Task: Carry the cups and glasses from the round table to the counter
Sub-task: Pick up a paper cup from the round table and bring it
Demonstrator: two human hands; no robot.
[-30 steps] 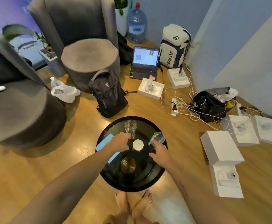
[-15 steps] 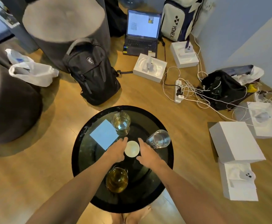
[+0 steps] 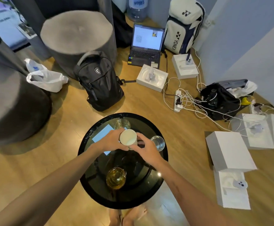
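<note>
A white paper cup (image 3: 127,137) is lifted above the round black glass table (image 3: 90,185). My left hand (image 3: 112,141) grips its left side and my right hand (image 3: 145,148) closes on its right side. A clear glass (image 3: 122,123) stands at the table's far edge behind the cup. Another clear glass (image 3: 159,142) stands on the right, just beyond my right hand. A glass with amber liquid (image 3: 116,177) stands near the front of the table. No counter is in view.
A blue paper (image 3: 102,133) lies on the table. On the wooden floor stand a black backpack (image 3: 98,80), a laptop (image 3: 146,46), white boxes (image 3: 227,150), a power strip with tangled cables (image 3: 178,100), a black bag (image 3: 219,98) and grey round seats (image 3: 77,33).
Both hands closed on the white cup and raised it off the table. The camera tilted, bringing the table lower in view.
</note>
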